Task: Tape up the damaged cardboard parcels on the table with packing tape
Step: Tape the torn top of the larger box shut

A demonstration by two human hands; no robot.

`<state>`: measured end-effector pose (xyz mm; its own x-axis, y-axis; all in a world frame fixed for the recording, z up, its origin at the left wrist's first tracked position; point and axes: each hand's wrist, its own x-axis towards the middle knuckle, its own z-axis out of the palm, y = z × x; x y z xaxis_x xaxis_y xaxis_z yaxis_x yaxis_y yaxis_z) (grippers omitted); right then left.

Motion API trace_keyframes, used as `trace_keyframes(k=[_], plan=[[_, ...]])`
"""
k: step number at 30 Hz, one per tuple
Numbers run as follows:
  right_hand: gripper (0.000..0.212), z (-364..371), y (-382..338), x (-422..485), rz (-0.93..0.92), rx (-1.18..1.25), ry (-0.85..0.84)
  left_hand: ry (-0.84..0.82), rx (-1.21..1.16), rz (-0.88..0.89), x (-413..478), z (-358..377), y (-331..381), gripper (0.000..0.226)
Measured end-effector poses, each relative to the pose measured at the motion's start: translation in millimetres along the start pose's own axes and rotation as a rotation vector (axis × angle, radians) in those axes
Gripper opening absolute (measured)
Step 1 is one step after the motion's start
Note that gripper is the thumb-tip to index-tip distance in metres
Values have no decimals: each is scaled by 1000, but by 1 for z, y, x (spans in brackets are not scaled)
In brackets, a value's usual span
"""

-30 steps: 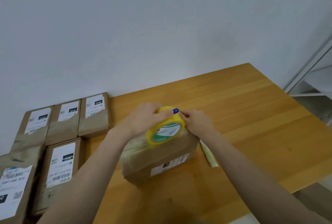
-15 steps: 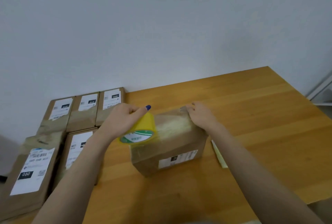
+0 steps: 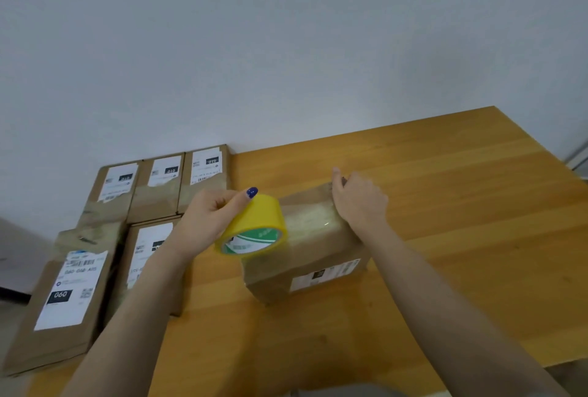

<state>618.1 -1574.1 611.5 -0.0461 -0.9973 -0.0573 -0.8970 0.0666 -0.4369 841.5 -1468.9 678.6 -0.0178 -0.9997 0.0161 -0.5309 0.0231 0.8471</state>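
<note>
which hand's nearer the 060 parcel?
Left. The left hand, holding the tape roll, is right of the 060 parcel; the right hand rests further right on the middle parcel's far end.

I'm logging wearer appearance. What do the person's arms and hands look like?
Both forearms are bare, no sleeves in view. The left hand and right hand are gloveless; no rings or watch show. The left thumbnail is painted dark blue.
</note>
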Motion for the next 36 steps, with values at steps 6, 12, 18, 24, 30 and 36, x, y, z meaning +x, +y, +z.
trace_keyframes(k=[6, 12, 18, 24, 30, 36], plan=[[60, 0, 2, 2, 18, -36, 3, -13, 482, -40, 1, -19, 5, 65], [59, 6, -5, 2, -26, -15, -20, -35, 873, -185, -20, -26, -24, 63], [59, 3, -5, -1, -29, 2, -29, 38, 855, -197, -24, -22, -39, 60], [62, 2, -6, -1, -27, -6, -33, 67, 786, -235, -38, -8, -48, 56], [65, 3, -2, 8, -21, -55, -57, 105, 739, -221, -31, -9, -41, 57], [66, -12, 10, 25, -36, -187, 37, 163, 727, -253, -17, 19, -29, 57]])
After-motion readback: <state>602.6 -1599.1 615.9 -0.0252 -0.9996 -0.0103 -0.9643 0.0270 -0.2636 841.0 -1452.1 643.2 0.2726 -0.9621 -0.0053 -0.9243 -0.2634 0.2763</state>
